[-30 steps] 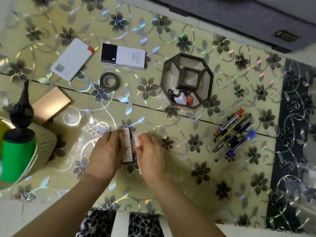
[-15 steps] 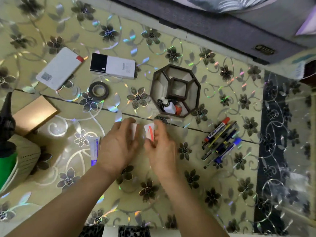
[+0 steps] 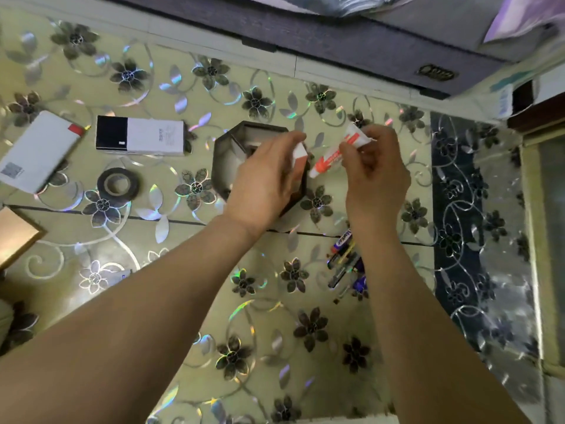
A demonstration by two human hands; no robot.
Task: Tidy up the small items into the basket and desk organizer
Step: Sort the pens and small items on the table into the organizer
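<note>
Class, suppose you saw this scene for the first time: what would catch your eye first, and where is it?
Two hands meet at centre: the right hand pinches a white-and-red tube, and the left hand holds a small white box over the dark organizer. A bunch of pens lies below the right wrist, and a tape roll lies left of the organizer.

Dark octagonal desk organizer mid-tabletop, black tape roll to its left, two white boxes toward the far-left corner, cluster of marker pens right of centre.
</note>
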